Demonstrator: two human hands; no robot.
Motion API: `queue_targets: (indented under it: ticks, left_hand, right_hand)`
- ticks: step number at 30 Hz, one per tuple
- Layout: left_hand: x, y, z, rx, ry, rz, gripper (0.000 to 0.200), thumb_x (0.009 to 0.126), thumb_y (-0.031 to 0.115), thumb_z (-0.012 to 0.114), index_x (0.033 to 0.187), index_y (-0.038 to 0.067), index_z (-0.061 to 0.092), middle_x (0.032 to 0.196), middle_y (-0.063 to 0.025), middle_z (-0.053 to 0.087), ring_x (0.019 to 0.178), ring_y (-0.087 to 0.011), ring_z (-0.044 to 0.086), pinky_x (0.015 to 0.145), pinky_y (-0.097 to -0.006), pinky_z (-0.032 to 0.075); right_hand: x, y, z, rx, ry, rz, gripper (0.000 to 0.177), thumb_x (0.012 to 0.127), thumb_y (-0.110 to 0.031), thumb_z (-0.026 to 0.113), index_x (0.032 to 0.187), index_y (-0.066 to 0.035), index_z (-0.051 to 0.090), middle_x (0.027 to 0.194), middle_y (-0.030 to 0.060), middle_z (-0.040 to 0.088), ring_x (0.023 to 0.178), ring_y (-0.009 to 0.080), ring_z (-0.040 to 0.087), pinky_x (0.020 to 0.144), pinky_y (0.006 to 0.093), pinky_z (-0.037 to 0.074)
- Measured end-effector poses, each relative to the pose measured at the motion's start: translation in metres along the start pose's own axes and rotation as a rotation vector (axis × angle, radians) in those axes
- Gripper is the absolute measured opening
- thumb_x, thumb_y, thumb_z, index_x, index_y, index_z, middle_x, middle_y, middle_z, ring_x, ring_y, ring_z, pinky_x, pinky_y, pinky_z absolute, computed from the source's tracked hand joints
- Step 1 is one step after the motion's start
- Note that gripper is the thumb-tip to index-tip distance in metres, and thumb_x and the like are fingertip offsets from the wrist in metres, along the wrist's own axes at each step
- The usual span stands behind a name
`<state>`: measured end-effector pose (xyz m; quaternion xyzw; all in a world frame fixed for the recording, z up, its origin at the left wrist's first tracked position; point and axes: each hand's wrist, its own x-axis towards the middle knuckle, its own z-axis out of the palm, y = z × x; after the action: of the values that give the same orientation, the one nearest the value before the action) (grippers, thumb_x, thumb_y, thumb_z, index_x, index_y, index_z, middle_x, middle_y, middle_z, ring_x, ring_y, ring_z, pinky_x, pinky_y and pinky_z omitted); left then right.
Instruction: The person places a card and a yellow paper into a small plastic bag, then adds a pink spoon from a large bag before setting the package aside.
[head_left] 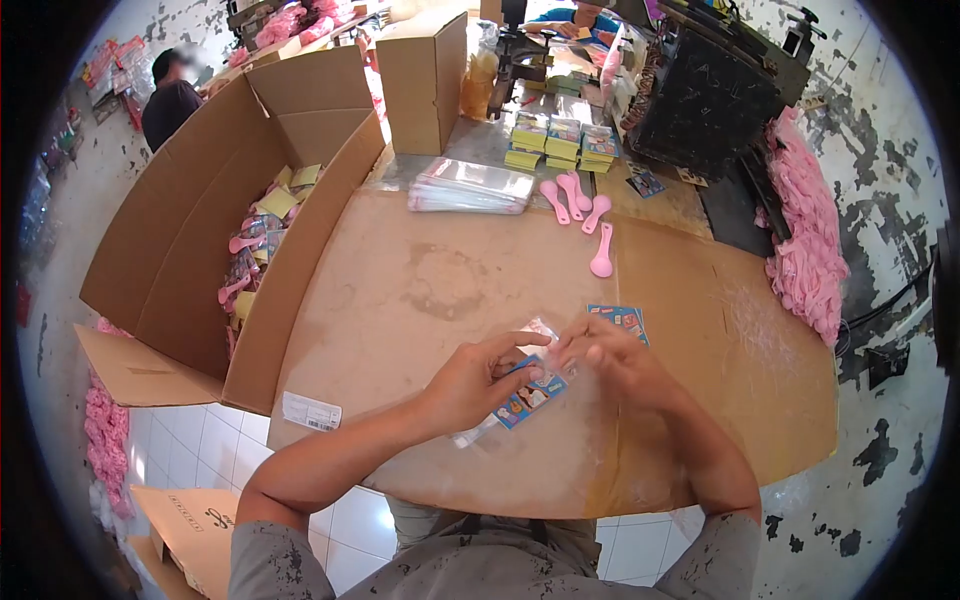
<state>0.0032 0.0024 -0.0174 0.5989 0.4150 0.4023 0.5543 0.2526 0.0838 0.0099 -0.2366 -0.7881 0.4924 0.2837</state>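
Note:
My left hand (pixel 475 385) pinches a clear plastic bag (pixel 480 432) with a blue picture card (pixel 530 400) in it, held at a slant over the cardboard-topped table. At the bag's upper end my right hand (pixel 625 365) has its fingers bent in close to the left fingertips. Something pale pink shows between the hands, and I cannot tell what the right fingers grip. Partly behind the right hand lies another blue card (pixel 622 318). Farther up the table are loose pink spoons (pixel 601 255).
A large open carton (pixel 170 210) on the left holds packed bags with spoons and cards. Toward the back lie a pile of clear bags (pixel 470 187) and card stacks (pixel 562 140). A dark machine (pixel 700 90) and a pink heap (pixel 805 240) border the right. A person (pixel 172 105) is behind the carton.

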Motion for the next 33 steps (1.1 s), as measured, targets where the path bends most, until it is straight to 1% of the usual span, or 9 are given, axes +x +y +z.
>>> queue_targets:
  ticks: [2, 4, 6, 12, 15, 21, 24, 30, 33]
  left_hand:
    - [0.001, 0.003, 0.001, -0.038, 0.018, 0.018, 0.038, 0.105, 0.004, 0.062, 0.142, 0.002, 0.056, 0.114, -0.0124, 0.075, 0.105, -0.0132, 0.07, 0.086, -0.0292, 0.061]
    - [0.0, 0.005, 0.001, -0.024, 0.024, 0.03, 0.036, 0.105, 0.006, 0.064, 0.14, 0.002, 0.059, 0.112, -0.0114, 0.075, 0.103, -0.0129, 0.071, 0.085, -0.029, 0.061]
    - [0.002, 0.004, -0.001, 0.049, 0.018, 0.043, 0.034, 0.104, 0.008, 0.065, 0.138, 0.002, 0.061, 0.111, -0.0105, 0.075, 0.101, -0.0126, 0.071, 0.083, -0.0286, 0.061]
    - [0.004, -0.002, -0.004, 0.153, -0.015, -0.001, 0.032, 0.105, 0.012, 0.065, 0.135, 0.003, 0.063, 0.107, -0.0087, 0.076, 0.096, -0.0113, 0.072, 0.077, -0.0276, 0.061]
    - [0.002, 0.002, -0.005, 0.236, -0.022, 0.029, 0.031, 0.104, 0.012, 0.066, 0.135, 0.004, 0.064, 0.104, -0.0092, 0.077, 0.089, -0.0106, 0.073, 0.071, -0.0273, 0.06]
    - [0.0, 0.007, -0.008, 0.371, -0.024, 0.157, 0.031, 0.102, 0.014, 0.069, 0.131, 0.006, 0.067, 0.094, -0.0098, 0.077, 0.078, -0.0104, 0.073, 0.064, -0.0277, 0.059]
    - [0.001, 0.004, -0.006, 0.343, -0.011, 0.116, 0.03, 0.102, 0.014, 0.069, 0.13, 0.006, 0.068, 0.092, -0.0091, 0.077, 0.076, -0.0106, 0.073, 0.063, -0.0287, 0.059]
    - [0.003, -0.003, -0.005, -0.013, -0.018, 0.016, 0.031, 0.104, 0.015, 0.066, 0.133, 0.004, 0.065, 0.103, -0.009, 0.077, 0.088, -0.0094, 0.072, 0.074, -0.0274, 0.059]
    - [0.006, 0.003, -0.007, -0.265, -0.006, -0.005, 0.033, 0.105, 0.016, 0.067, 0.134, 0.002, 0.063, 0.108, -0.0089, 0.076, 0.096, -0.0094, 0.071, 0.08, -0.0265, 0.059]
  right_hand:
    - [0.02, 0.007, -0.023, -0.073, 0.079, 0.098, 0.034, 0.107, -0.03, 0.057, 0.115, -0.002, 0.074, 0.124, 0.0137, 0.065, 0.113, 0.022, 0.061, 0.099, 0.038, 0.049]
    - [0.052, 0.034, -0.053, -0.422, 0.192, 0.089, 0.038, 0.105, -0.031, 0.059, 0.131, -0.004, 0.067, 0.135, 0.0172, 0.061, 0.123, 0.0297, 0.062, 0.106, 0.042, 0.047]
    - [0.086, 0.068, -0.076, -0.703, 0.253, 0.0, 0.053, 0.103, -0.039, 0.061, 0.146, -0.009, 0.056, 0.154, 0.0212, 0.048, 0.14, 0.0367, 0.051, 0.117, 0.0484, 0.038]
    - [0.177, 0.141, -0.089, -0.856, 0.296, 0.066, 0.066, 0.101, -0.051, 0.057, 0.156, -0.017, 0.047, 0.168, 0.0206, 0.031, 0.155, 0.0427, 0.027, 0.125, 0.056, 0.023]
    - [0.185, 0.152, -0.088, -1.057, 0.205, 0.127, 0.064, 0.102, -0.047, 0.054, 0.156, -0.015, 0.046, 0.166, 0.0206, 0.035, 0.153, 0.0428, 0.031, 0.124, 0.0571, 0.024]
    - [0.124, 0.127, -0.086, -0.848, 0.138, -0.135, 0.048, 0.101, -0.018, 0.06, 0.147, -0.006, 0.056, 0.151, 0.021, 0.051, 0.14, 0.0421, 0.047, 0.119, 0.0493, 0.037]
    - [0.089, 0.092, -0.085, -0.771, 0.098, -0.032, 0.04, 0.1, -0.014, 0.062, 0.139, -0.005, 0.064, 0.152, 0.0202, 0.053, 0.142, 0.0374, 0.048, 0.119, 0.0432, 0.037]
    - [0.07, 0.044, -0.08, -0.619, 0.131, -0.019, 0.024, 0.098, -0.006, 0.064, 0.121, -0.002, 0.072, 0.126, 0.0176, 0.069, 0.118, 0.0341, 0.066, 0.102, 0.0404, 0.051]
    - [0.059, 0.016, -0.07, -0.647, 0.154, -0.08, 0.019, 0.096, -0.001, 0.065, 0.114, 0.0, 0.071, 0.126, 0.0159, 0.069, 0.112, 0.0336, 0.069, 0.098, 0.0397, 0.053]
